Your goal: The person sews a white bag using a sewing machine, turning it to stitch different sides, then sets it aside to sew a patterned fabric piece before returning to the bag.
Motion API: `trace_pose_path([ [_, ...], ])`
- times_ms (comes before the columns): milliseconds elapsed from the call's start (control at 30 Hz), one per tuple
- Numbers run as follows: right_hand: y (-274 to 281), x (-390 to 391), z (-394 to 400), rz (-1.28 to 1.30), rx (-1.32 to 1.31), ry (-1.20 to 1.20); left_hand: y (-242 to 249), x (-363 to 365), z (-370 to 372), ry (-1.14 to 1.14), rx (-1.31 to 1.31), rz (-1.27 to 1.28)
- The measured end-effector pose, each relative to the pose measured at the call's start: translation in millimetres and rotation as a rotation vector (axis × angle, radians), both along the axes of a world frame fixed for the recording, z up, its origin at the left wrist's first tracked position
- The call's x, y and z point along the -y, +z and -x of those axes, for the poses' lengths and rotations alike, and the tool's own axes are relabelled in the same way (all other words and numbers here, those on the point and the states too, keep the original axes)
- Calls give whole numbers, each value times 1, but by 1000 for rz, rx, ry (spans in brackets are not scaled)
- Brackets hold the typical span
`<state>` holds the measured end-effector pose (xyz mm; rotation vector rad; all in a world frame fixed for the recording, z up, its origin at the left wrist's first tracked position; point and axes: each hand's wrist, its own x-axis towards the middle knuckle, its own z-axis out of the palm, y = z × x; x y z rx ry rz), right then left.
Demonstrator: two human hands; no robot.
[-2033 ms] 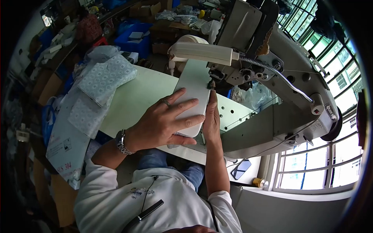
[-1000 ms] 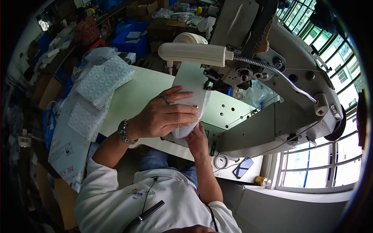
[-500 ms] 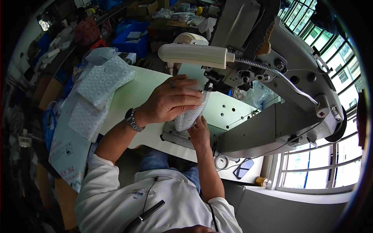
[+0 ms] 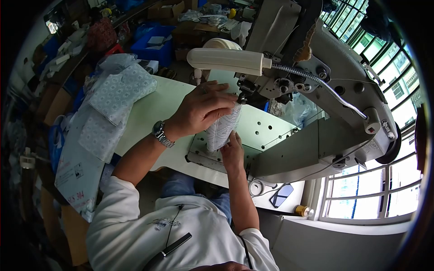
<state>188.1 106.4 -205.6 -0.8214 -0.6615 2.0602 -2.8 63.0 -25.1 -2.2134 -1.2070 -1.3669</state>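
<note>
A white quilted piece (image 4: 220, 131) is held upright on the sewing machine's bed, below the needle area (image 4: 244, 93). My left hand (image 4: 205, 108) rests on its upper left side, fingers curled around it toward the machine head. Lower down, my right hand (image 4: 233, 151) grips the near right edge of the piece with fingers and thumb. The piece's top end meets the machine's foot area, where the contact is partly hidden by my left fingers. A white lamp (image 4: 226, 60) reaches over the hands.
Patterned fabric pieces (image 4: 122, 92) lie on the pale green table (image 4: 149, 131) at the left. The machine's large arm (image 4: 352, 77) spans the right side. A phone (image 4: 282, 195) and a thread spool (image 4: 304, 211) sit near the window. A blue bin (image 4: 153, 50) stands behind.
The quilted piece has turned slightly and stands more upright. My left hand has shifted a little, with its wrist moving right. My right hand stays near its lower edge.
</note>
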Motion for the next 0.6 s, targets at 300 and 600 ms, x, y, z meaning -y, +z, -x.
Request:
trace_pose_path([
  [300,8,0,-3,-106,-48,45,-9,9,-21,194,-16,-96],
  [600,20,13,-9,-129,-46,9,-11,34,-65,540,-173,-37],
])
